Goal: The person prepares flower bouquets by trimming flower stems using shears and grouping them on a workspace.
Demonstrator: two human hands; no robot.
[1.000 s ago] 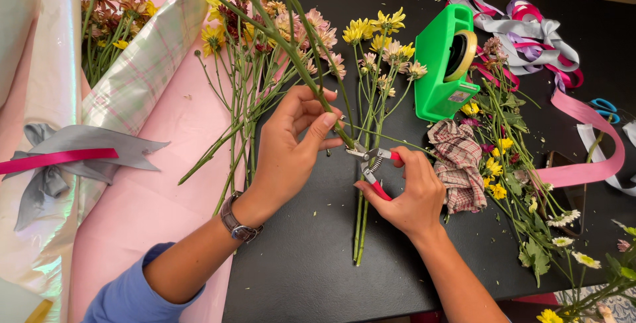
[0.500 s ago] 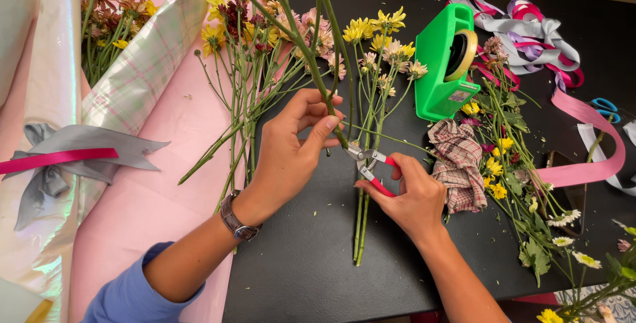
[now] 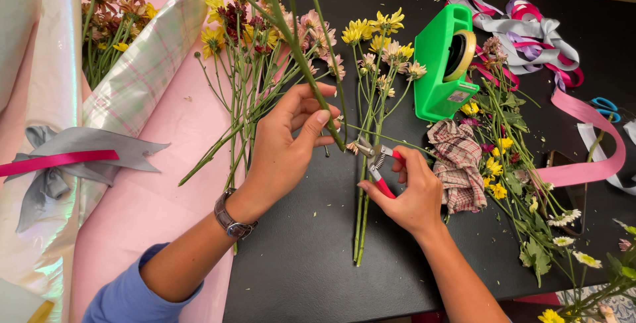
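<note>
Two hands at work over a black tabletop (image 3: 311, 257), nearest the camera. Right hand (image 3: 407, 197) wrapped around small red-handled snips (image 3: 377, 164), fingers curled tight on the grips, blades pointed up-left toward the cut end of the held stems; whether the blades are parted or closed, too small to tell. Left hand (image 3: 288, 144), with a watch at the wrist, pinching a few long green stems (image 3: 301, 64) between thumb and fingertips, just above their lower ends, flower heads out of frame beyond the top edge.

Probably light and springy, those stems: stiff enough to stand at a slant from one pinch, yet easy to bruise or snap if squeezed hard. Best held low on the bare stalk, close to where the blades meet it, never by the blooms. Smooth green skin, likely a little slippery, so a firm pinch rather than a loose one.

Just beyond the hands, a bunch of yellow and pale daisies (image 3: 381, 38) lying flat, stalks running down between the wrists. Left of that, mixed flowers (image 3: 245, 51) spread over pink wrapping paper (image 3: 159, 184). Right, a checked cloth (image 3: 457, 164) and loose blooms. Farther back, a green tape dispenser (image 3: 440, 64), then tangled ribbons (image 3: 530, 31) at the far edge.
</note>
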